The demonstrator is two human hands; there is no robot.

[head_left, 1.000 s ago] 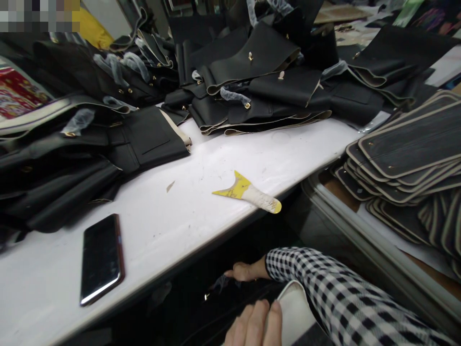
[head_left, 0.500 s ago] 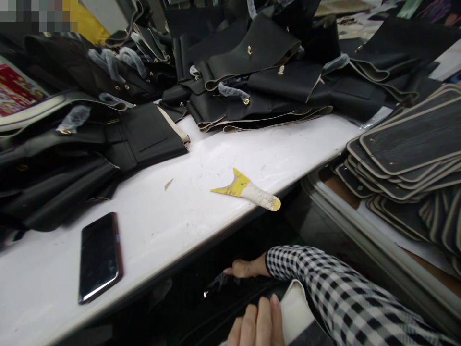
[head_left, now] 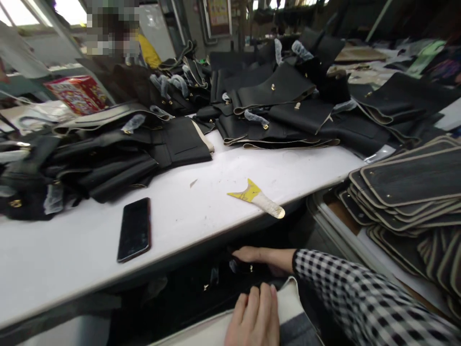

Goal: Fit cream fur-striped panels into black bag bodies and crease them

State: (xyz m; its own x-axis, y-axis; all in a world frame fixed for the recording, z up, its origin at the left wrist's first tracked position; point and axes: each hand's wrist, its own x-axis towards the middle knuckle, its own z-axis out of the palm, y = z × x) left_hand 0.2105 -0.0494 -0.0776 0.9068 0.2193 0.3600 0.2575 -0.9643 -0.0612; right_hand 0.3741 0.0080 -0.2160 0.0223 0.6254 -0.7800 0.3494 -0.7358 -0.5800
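Note:
At the bottom centre, my left hand (head_left: 254,312) has its fingers together, bent over the edge of a black leather piece with a cream lining (head_left: 290,298). Beyond it, my right hand (head_left: 252,255), below a black-and-white checked sleeve, reaches into the dark space at the table's front edge. Its fingers close on a dark part of a black leather bag piece (head_left: 223,293); the exact grip is lost in shadow. Small gold fittings and clear plastic wrap show beside that hand. On the white table (head_left: 173,211) lies a forked yellow tool (head_left: 257,198) with a white-wrapped handle.
A phone (head_left: 135,229) lies left on the table. Black leather bag parts (head_left: 273,89) with plastic-wrapped handles are heaped along the back and left. To the right, dark panels with pale edges (head_left: 414,185) are stacked. A red patterned box (head_left: 77,93) stands far left.
My view has tipped up and turned left. The right hand has shifted closer to the table edge, fingers still closed. My left hand stays on the leather piece, whose cream lining shows more.

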